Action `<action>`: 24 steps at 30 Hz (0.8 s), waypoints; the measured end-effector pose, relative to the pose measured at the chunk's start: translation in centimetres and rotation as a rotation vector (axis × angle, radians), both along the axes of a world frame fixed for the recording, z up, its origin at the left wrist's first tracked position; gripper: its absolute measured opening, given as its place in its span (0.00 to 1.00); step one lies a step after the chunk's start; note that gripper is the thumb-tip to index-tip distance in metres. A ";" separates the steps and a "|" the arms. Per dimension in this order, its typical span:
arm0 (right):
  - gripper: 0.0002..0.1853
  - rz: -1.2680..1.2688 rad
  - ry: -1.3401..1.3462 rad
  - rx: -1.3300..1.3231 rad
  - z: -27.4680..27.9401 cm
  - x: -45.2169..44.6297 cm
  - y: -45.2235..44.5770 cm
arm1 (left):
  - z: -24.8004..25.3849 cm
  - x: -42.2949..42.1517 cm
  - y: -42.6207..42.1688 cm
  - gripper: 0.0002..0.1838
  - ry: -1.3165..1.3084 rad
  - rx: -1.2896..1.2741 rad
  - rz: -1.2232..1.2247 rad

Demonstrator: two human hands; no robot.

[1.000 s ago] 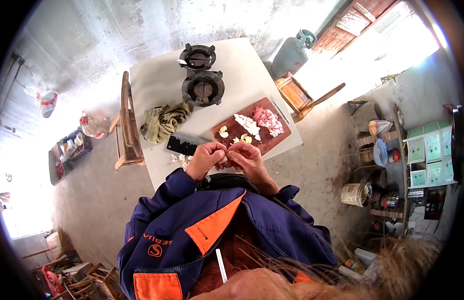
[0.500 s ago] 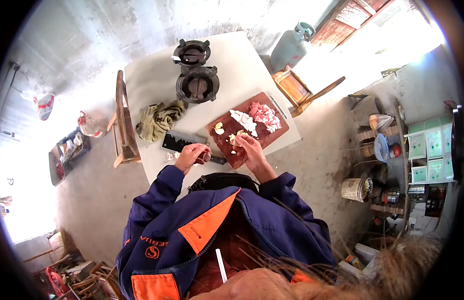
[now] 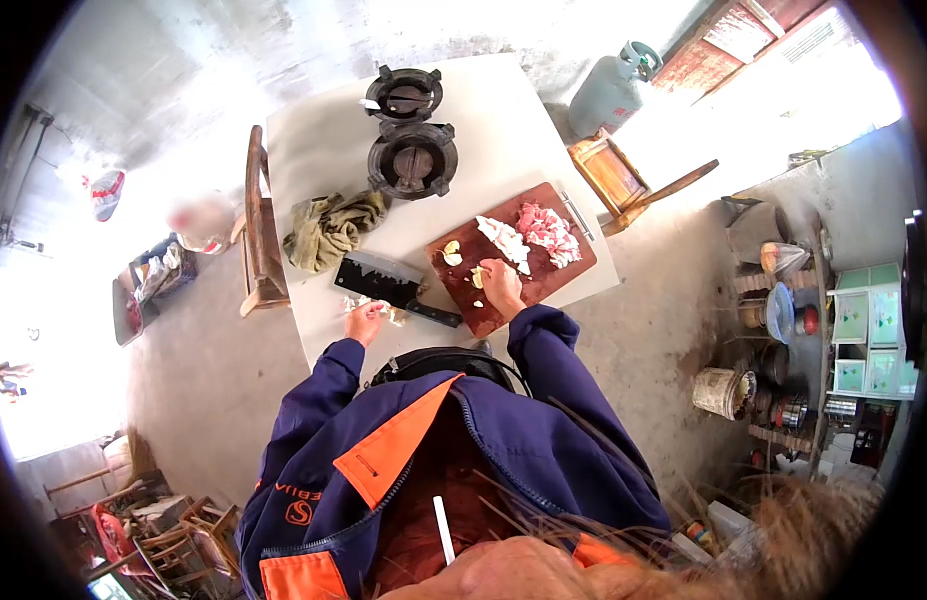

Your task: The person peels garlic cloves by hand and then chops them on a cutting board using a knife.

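My right hand is over the red-brown cutting board, its fingers pinched beside small pale yellow pieces; what they hold is hidden. Another yellow piece lies farther left on the board. White slices and a heap of pink meat sit at its back. On the table my left hand has its fingers together at a scatter of whitish peelings; anything between them is too small to tell. A black cleaver lies flat between the hands, its handle toward the board.
Two dark iron stands are at the back of the white table. A crumpled olive cloth lies at the left. Wooden chairs flank the table, and a gas cylinder stands behind. Shelves line the right side.
My hands have moved apart from their meeting point in front of me. The right one has gone forward over the board, the left one to the peelings on the left.
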State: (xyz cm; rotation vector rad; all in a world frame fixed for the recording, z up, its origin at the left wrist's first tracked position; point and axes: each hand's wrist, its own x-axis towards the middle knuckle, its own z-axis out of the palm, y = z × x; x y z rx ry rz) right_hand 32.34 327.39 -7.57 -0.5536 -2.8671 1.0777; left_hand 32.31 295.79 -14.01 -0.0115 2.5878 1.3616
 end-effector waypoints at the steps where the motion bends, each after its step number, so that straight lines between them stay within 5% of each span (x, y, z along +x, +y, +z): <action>1: 0.10 0.049 -0.048 0.081 0.2 -0.1 0.1 | 0.0 0.1 -0.4 0.05 -0.015 0.059 -0.027; 6: 0.11 0.287 0.141 0.370 1.8 -1.9 -1.0 | 1.5 0.4 -1.5 0.06 -0.153 0.164 -0.059; 10: 0.10 0.475 0.187 0.356 0.1 -3.6 -2.9 | 3.7 1.1 0.1 0.09 -0.028 0.123 0.006; 12: 0.06 0.447 0.190 0.482 -0.2 -3.9 -3.4 | 4.4 1.0 -0.1 0.12 0.198 -0.093 -0.105; 13: 0.06 0.454 0.160 0.509 -0.3 -4.2 -3.5 | 4.5 0.7 -0.6 0.13 0.043 -0.011 -0.080; 18: 0.07 0.420 0.194 0.476 0.4 -4.5 -3.9 | 5.7 0.4 -1.0 0.06 0.115 -0.026 -0.022; 20: 0.07 0.230 0.142 0.087 1.9 -4.2 -4.3 | 6.7 -0.4 -0.1 0.04 0.373 -0.153 0.058; 22: 0.06 0.184 -0.020 -0.040 3.5 -4.3 -4.3 | 7.7 -1.8 0.5 0.04 0.330 -0.049 0.015; 24: 0.07 -0.018 -0.203 -1.085 5.0 -3.6 -4.6 | 8.8 -2.8 0.8 0.05 0.286 0.056 -0.032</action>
